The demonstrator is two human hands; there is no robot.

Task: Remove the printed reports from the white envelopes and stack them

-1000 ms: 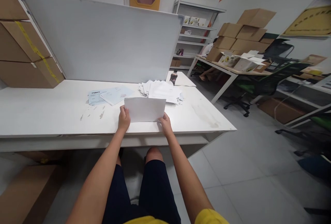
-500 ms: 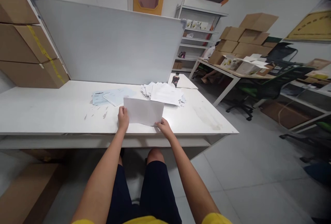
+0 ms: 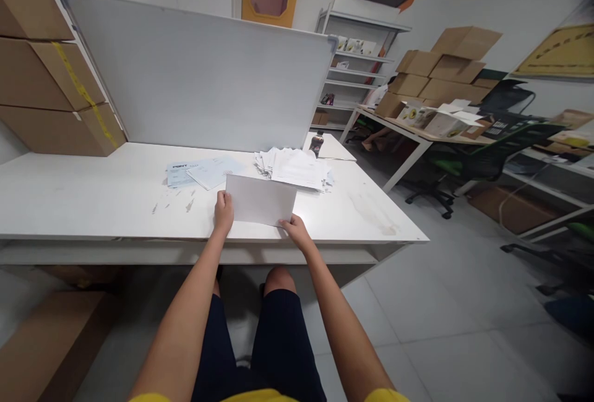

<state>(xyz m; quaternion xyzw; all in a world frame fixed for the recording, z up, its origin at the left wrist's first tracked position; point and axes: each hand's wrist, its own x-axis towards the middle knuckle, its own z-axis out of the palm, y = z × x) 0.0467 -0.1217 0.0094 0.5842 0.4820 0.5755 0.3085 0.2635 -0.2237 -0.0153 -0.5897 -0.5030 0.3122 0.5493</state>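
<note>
A white paper sheet [image 3: 260, 200] stands nearly upright at the front of the white table [image 3: 106, 195]. My left hand [image 3: 223, 211] is closed on its left edge, and my right hand [image 3: 294, 229] pinches its lower right corner. Just behind the sheet lies a messy pile of white papers [image 3: 297, 168]. Light blue printed papers [image 3: 211, 172] rest flat to the left of that pile. Small dark scraps or marks show on the tabletop near them; which, I cannot tell.
A large whiteboard [image 3: 199, 74] leans at the table's back. Cardboard boxes [image 3: 51, 74] are stacked at the left. A dark bottle [image 3: 316, 142] stands behind the pile. At right are another table [image 3: 411, 133] with boxes and an office chair [image 3: 487, 148].
The sheet looks flatter, its lower edge straighter than before. Both hands keep their hold, the left one shifted very slightly right in view. The whole view has also shifted slightly.
</note>
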